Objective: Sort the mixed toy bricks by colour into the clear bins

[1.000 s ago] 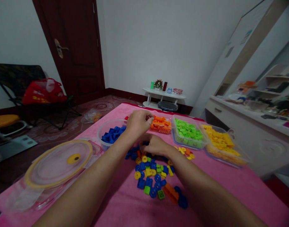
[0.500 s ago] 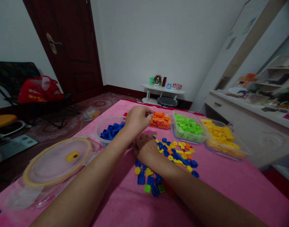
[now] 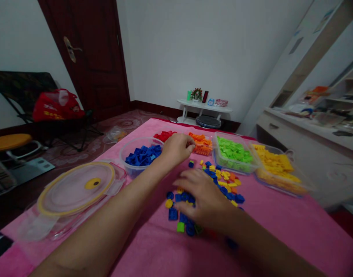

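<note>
My left hand (image 3: 176, 149) is curled into a loose fist beside the orange bricks tub (image 3: 201, 143), fingertips pinched together; what it holds is hidden. My right hand (image 3: 205, 200) lies palm down with fingers spread over the loose pile of mixed bricks (image 3: 219, 184) on the pink cloth (image 3: 153, 254). Blue, yellow and green pieces poke out around its fingers. A round bowl of blue bricks (image 3: 141, 154) sits just left of my left wrist. Red bricks (image 3: 164, 135) lie behind it.
A clear tub of green bricks (image 3: 232, 154) and one of yellow bricks (image 3: 276, 169) stand at the back right. A round lid with a yellow rim (image 3: 75, 188) lies at the left. Beyond the table are a dark door, a folding chair with a red bag, and a white cabinet.
My right hand drew back toward me over the nearer bricks and spread its fingers. My left hand shifted slightly down and right by the orange tub. The camera tilted, revealing the red bricks.
</note>
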Motion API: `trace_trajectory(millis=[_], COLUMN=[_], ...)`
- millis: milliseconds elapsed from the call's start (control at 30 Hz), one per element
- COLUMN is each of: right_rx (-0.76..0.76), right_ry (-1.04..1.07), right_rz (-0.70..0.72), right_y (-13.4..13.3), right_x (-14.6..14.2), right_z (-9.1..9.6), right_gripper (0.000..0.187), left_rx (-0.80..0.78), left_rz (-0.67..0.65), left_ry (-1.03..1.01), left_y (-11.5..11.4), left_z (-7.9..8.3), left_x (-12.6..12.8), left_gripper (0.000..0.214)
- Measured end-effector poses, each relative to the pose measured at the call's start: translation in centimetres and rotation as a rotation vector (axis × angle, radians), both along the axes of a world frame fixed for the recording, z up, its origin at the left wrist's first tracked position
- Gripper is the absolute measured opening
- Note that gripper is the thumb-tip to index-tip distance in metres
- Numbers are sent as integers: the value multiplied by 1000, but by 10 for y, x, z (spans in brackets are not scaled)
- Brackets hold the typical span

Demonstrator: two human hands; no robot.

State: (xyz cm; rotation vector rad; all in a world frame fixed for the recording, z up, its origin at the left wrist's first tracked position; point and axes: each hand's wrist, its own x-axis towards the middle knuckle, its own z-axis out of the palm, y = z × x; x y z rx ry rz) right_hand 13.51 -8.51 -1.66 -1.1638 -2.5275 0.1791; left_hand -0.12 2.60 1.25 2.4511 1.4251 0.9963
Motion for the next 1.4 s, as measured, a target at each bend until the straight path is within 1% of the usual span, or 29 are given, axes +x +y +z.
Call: trace_trajectory(millis=[33,67,133,200,267,367,467,533,600,667,733,800,900,967,1000,1067,1133,1200,1233,1333,1400], right_rx=[1,-7,-13,7,64,141,167,166,128,35,-70,-136,-208,-281,-318,-365,-332,-225,-168,-66,-46], right_ry=[-31,-79,-168,-228,-260,-293,-287,-250,-211,-166,-105,-43,-4,-13,-27,-73,-98,-75,-51,-33,-74], right_rz=[66,130,198,189,124,26,-45,-111,-174,-204,-212,-246,-310,-307,-299,-304,-362,-423,-424,-325,-286], right_y=[-13,-25,-39,-38,-25,2,25,37,49,61,72,78,77,71,67,63,62,64,65,68,68], right_x=[-5,-9,-12,-9,-4,3,11,16,22,27,33,40,51,57,59,62,62,59,57,50,46], right_z=[-4,-8,-17,-25,-30,-33,-35,-34,-31,-22,-10,3,21,27,28,29,25,18,13,-3,-10], right_gripper=[46,50,48,41,36,30,25,26,26,25,23,20,14,10,8,8,11,16,21,31,30], left_rx=[4,8,8,-6,-30,-70,-141,-181,-190,-185,-202,-257,-392,-471,-494,-506,-486,-456,-443,-384,-352], left_rz=[2,2,-6,-24,-61,-121,-122,-107,-92,-95,-122,-162,-220,-286,-320,-362,-360,-348,-355,-386,-395], left_ry=[-3,-5,-3,4,14,19,50,90,113,119,134,180,297,400,459,583,677,726,738,726,684], left_y=[0,1,2,3,5,9,12,13,13,12,11,8,3,-3,-5,-12,-19,-27,-30,-35,-34], left_z=[0,-1,-3,-7,-13,-23,-29,-31,-31,-30,-29,-27,-22,-17,-14,-9,-6,-6,-7,-12,-15], left_x=[0,0,2,4,6,8,7,7,7,8,8,8,5,3,3,5,10,17,21,26,24], left_gripper=[23,23,23,22,22,22,23,23,24,26,27,27,21,17,18,29,39,43,42,32,25])
